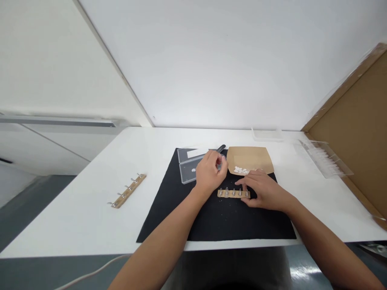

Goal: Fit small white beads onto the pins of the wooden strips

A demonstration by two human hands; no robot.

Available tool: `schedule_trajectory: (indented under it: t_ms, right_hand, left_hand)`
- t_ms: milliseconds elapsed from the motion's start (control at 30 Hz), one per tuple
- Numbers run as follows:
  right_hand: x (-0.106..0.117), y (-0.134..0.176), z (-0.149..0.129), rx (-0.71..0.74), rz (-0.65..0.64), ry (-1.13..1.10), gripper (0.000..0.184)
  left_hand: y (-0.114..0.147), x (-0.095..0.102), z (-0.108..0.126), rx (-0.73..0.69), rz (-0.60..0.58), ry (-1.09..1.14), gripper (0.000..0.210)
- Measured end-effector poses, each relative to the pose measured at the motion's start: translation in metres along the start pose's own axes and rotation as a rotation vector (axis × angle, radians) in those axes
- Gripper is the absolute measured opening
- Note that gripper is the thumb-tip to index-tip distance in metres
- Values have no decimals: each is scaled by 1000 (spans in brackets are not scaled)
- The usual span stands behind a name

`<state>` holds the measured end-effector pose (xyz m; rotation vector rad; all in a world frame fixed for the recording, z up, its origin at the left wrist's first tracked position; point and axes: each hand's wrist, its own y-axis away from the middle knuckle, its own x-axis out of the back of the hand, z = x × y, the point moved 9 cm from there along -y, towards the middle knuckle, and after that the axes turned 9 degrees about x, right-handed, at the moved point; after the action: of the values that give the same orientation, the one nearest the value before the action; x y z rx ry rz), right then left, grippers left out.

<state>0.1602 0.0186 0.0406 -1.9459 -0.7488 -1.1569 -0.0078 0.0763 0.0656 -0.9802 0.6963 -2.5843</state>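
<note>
Over the right part of a clear hinged plastic box (187,177), my left hand (211,171) has its thumb and forefinger pinched together; anything between them is too small to make out. My right hand (263,190) grips the right end of a short tan strip (232,194), thumb at the near side and fingers at the far side. Several clear pointed pieces stand upright along this strip. It lies on a black mat (211,225). Just behind my right hand, a brown paper tray (250,155) holds small white pieces (240,170).
A second tan strip (129,191) with several clear pieces lies on the white table (81,217) at left. A black handle (221,148) sticks out behind my left hand. Clear plastic trays (325,159) stand at right, near a cardboard panel (356,117).
</note>
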Motion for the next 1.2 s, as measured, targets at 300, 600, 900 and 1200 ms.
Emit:
schedule_trajectory:
  t_ms: [300, 600, 900, 1200]
  right_hand:
    - [7, 4, 2, -27, 46, -86, 36]
    - [8, 7, 8, -58, 4, -134, 34]
    - [22, 10, 9, -12, 99, -202, 31]
    - [57, 19, 15, 46, 372, -174, 27]
  left_hand:
    - [0, -1, -1, -5, -1, -8, 23]
    - [0, -3, -2, -7, -16, -6, 23]
    - [3, -3, 8, -72, -71, 59, 23]
    - [8, -11, 14, -82, -391, 679, 52]
